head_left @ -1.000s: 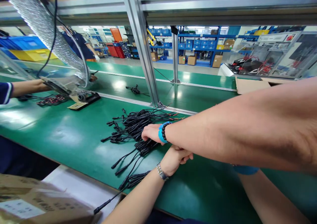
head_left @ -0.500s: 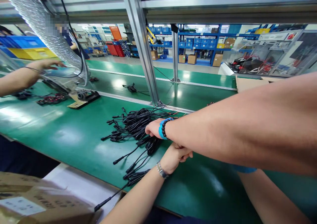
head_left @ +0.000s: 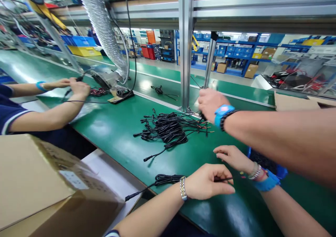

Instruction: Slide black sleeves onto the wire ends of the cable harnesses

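Observation:
My left hand [head_left: 207, 185], with a metal watch on its wrist, is closed on a thin black cable [head_left: 168, 178]. The cable's coiled part lies on the green belt [head_left: 112, 128] by the near edge, and its wire end sticks out to the right of my fingers. My right hand [head_left: 233, 157], with a blue wristband, hovers just above that wire end, fingers loosely apart and holding nothing. A pile of black cables [head_left: 168, 127] lies farther out. A co-worker's hand [head_left: 210, 102] reaches in from the right and is closed at the pile's bare wire ends.
An aluminium post [head_left: 186, 48] stands behind the pile. A cardboard box [head_left: 39, 181] sits at the near left. Another person's hands [head_left: 76, 86] work on a cable at the left, near a silver duct hose [head_left: 102, 27]. A blue bin [head_left: 279, 170] is beside my right wrist.
My left hand has drawn one cable out of the pile toward the near edge. My right hand has come out from under the co-worker's arm. The co-worker's hand moved to the pile's far right end.

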`<state>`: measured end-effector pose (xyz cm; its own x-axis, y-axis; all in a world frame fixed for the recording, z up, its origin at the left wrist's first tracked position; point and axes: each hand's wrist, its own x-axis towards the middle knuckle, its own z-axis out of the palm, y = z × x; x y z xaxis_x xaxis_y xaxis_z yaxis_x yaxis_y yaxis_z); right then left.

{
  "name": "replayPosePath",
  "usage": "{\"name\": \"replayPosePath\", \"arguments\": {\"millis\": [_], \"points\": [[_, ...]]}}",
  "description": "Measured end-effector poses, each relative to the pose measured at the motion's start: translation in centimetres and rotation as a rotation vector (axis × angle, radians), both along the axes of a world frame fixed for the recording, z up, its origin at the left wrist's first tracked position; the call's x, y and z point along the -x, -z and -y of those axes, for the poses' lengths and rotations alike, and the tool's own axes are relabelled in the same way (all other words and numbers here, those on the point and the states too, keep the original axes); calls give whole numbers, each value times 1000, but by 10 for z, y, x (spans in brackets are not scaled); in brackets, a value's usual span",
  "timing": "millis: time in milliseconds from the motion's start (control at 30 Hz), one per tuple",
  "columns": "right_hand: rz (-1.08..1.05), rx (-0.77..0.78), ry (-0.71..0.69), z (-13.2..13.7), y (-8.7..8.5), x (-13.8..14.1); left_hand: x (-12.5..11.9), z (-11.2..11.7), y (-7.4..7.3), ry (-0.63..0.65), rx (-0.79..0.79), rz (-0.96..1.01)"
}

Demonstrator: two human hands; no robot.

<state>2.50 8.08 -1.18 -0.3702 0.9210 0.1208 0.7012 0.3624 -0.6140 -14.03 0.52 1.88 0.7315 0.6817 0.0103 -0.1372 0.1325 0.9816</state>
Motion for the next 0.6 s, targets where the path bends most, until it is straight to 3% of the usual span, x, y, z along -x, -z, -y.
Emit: {"name": "replayPosePath", "arguments": {"millis": [233,333,433,600], "points": [[246,-220,-94,-68,22,67,8,14,4,41,-49,-143],[314,-308,-116,-78,21,86,12,14,5,-2,-36,-135],[303,-361,-140,-58,14,83,20,9,4,-212,3,-74],[243,-568,-273,15,12,54,35,-17,0,-720,-128,-130]]}}
